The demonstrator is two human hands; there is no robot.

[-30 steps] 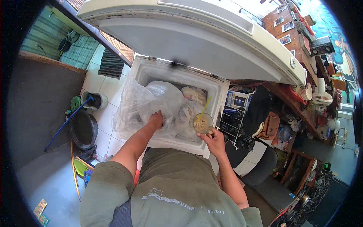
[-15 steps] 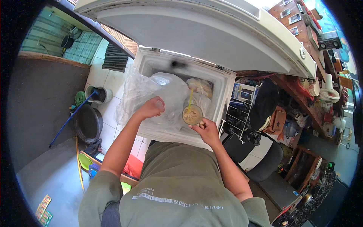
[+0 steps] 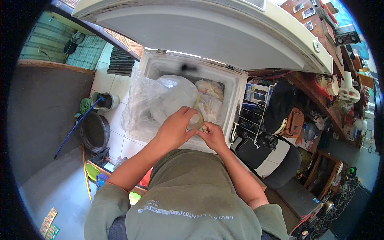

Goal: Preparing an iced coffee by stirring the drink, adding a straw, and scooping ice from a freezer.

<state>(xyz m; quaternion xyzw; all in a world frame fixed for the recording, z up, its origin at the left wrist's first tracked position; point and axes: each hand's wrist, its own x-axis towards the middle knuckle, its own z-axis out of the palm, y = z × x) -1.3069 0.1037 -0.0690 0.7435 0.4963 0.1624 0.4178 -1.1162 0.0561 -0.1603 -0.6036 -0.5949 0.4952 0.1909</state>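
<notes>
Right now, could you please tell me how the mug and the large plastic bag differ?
The mug is small and rounded, while the plastic bag is far larger and crumpled. The mug is held up in the right hand; the bag lies in the open freezer, draped over its left side. Both are partly hidden by the left hand.

2 forearms point(image 3: 141, 162) converge; left hand point(image 3: 176, 125) arched, right hand point(image 3: 213, 137) curled just beside.

olive T-shirt point(image 3: 192, 182) | short sleeves point(image 3: 105, 206) | pale printed strip point(image 3: 172, 213)
</notes>
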